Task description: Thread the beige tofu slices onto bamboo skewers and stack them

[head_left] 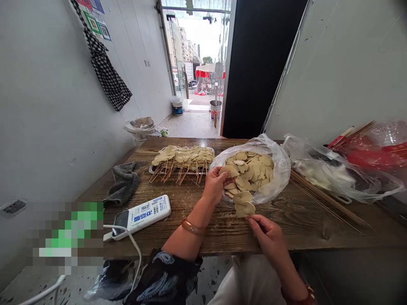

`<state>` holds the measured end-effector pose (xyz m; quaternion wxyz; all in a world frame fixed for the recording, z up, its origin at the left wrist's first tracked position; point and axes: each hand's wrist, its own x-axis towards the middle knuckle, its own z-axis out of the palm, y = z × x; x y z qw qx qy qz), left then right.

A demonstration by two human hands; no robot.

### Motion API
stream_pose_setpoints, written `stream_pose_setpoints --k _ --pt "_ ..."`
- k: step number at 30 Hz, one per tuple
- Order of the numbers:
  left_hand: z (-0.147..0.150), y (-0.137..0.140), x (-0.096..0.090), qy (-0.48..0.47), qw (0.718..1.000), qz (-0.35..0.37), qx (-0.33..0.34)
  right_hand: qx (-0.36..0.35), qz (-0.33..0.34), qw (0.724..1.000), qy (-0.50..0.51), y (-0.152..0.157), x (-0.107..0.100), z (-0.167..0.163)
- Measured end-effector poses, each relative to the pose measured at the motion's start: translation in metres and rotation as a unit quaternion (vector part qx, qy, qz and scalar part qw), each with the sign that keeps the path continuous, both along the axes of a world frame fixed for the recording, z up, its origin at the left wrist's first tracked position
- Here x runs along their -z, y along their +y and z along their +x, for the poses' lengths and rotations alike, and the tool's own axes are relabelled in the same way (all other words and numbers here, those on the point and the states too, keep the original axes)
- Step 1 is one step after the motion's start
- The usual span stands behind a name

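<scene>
My left hand [216, 184] pinches a thin, round, pale-yellow slice [229, 171], which looks like potato, at the near-left rim of a clear plastic bag [280, 169]. Inside the bag lies a heap of similar loose slices [254, 167]. My right hand [267, 233] is closed at the lower end of a skewer with slices [244, 204] on it, held in front of the bag; most of its stick is hidden. Left of the bag, a tray [152, 169] carries many finished-looking slice skewers [182, 157], their stick ends pointing toward me.
Bare bamboo sticks [330, 201] lie right of the bag, beside crumpled plastic bags [337, 173] and red packaging [365, 152]. On the left of the wooden table [197, 237] are a grey cloth [122, 184] and a white device [143, 217] with a cable [138, 250].
</scene>
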<state>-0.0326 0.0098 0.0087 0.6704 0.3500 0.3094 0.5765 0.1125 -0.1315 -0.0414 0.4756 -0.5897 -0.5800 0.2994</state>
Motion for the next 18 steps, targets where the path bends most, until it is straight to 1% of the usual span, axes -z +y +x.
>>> stream_pose_setpoints --k 12,18 --pt "0.0003 0.0011 0.0024 0.017 0.999 0.015 -0.036 -0.002 -0.009 1.0 0.026 0.001 0.0051 0.0016" --pt "0.0021 0.0015 0.0013 0.053 0.997 0.039 -0.05 0.003 -0.02 0.999 0.04 0.0016 0.0012 0.0001"
